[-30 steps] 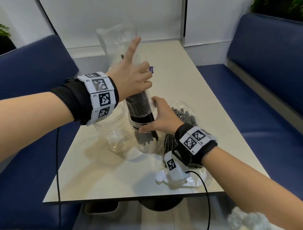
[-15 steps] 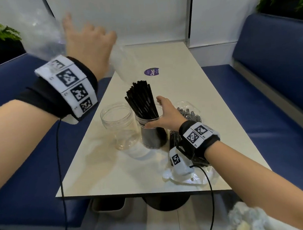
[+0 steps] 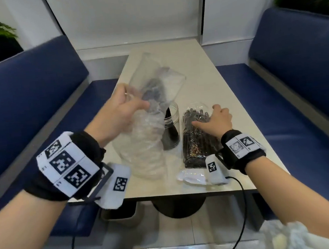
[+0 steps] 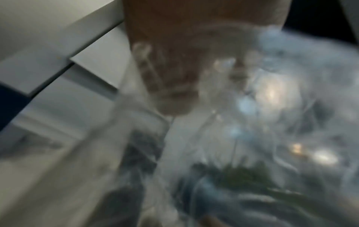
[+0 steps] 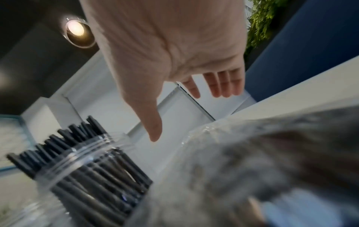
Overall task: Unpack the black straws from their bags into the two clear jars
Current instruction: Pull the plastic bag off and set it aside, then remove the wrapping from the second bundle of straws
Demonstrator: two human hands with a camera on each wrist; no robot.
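Observation:
My left hand (image 3: 120,112) grips a crumpled, empty clear bag (image 3: 156,82) in the air over the left half of the table (image 3: 204,73). The bag hangs in front of the jars. One clear jar (image 3: 173,131) holding black straws (image 5: 81,153) shows partly behind it, and the other jar is hidden. A second bag full of black straws (image 3: 196,141) lies flat to the right of that jar. My right hand (image 3: 217,118) is over this bag's far end, fingers (image 5: 223,84) straight and spread, holding nothing. In the blurred left wrist view my fingers (image 4: 170,86) show through the plastic (image 4: 272,107).
Blue benches (image 3: 31,94) (image 3: 292,76) flank the narrow table. A scrap of clear plastic (image 3: 190,178) lies at the table's near edge by my right wrist. The table's far end meets a white wall, with plants behind both benches.
My left hand swung the empty bag from high on the left down in front of the jars. My right hand let go of the straw jar and moved right over the full bag.

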